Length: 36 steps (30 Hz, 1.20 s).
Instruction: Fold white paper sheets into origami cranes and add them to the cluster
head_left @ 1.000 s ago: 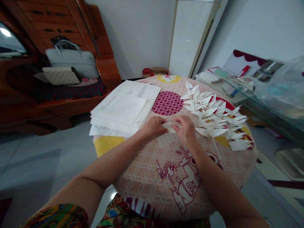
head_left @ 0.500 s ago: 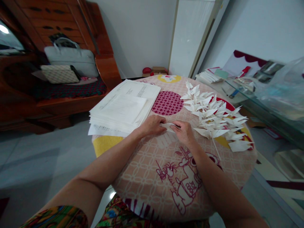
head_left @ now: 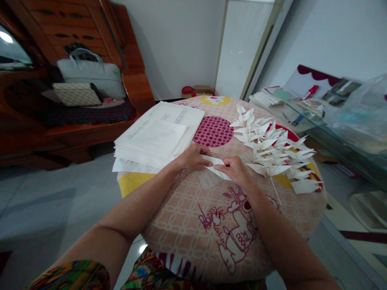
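Between my two hands is a small folded piece of white paper [head_left: 214, 161], held just over the patterned tablecloth [head_left: 181, 217]. My left hand [head_left: 195, 157] pinches its left end, thumb and fingers closed. At the other end my right hand [head_left: 235, 169] grips the paper with its thumb on top, and a pointed flap sticks out below the fingers. To the right lie many folded paper cranes [head_left: 272, 145] in a cluster. A thick stack of printed sheets [head_left: 160, 133] lies left of my hands, with a smaller blank sheet [head_left: 163, 137] on top.
A glass-topped side table [head_left: 341, 141] with a plastic bag [head_left: 359, 117], metal bowls and papers stands on the right. On the left, a wooden bench [head_left: 136, 88] holds a grey handbag [head_left: 90, 72]. The round table's edge curves close to my lap.
The folded paper has turned and shows more of its face, with a pointed flap now visible under my right hand. My right hand has shifted slightly down and right.
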Each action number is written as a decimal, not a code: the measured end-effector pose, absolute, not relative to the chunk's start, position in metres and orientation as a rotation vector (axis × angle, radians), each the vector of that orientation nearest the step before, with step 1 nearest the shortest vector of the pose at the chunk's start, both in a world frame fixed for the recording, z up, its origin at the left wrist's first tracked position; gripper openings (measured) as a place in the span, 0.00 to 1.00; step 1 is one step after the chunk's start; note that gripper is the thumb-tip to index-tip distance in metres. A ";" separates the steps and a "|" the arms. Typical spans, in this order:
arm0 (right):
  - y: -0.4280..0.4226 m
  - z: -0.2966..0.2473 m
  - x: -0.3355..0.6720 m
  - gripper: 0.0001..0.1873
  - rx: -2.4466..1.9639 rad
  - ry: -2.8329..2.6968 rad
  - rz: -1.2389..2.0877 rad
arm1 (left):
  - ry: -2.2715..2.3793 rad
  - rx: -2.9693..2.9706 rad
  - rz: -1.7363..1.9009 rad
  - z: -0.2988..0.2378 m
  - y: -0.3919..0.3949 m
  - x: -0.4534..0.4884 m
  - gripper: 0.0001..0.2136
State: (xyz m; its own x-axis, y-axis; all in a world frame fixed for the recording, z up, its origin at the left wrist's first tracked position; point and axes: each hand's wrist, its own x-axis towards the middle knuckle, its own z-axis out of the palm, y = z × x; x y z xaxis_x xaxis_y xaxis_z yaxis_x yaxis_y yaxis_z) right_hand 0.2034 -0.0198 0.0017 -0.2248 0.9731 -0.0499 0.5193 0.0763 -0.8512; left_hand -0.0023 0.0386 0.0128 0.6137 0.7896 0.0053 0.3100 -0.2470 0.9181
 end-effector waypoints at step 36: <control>-0.020 -0.008 0.189 0.19 -1.370 -1.290 1.205 | 0.902 1.301 0.833 -0.008 0.030 0.020 0.17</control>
State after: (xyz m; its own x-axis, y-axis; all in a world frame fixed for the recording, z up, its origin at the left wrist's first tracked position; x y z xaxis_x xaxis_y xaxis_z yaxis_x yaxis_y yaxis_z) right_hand 0.1893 -0.0201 -0.0082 -0.0088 0.9968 -0.0796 0.1470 -0.0774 -0.9861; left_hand 0.0201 0.0299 -0.0083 0.4269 0.9008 -0.0799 -0.0087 0.0924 0.9957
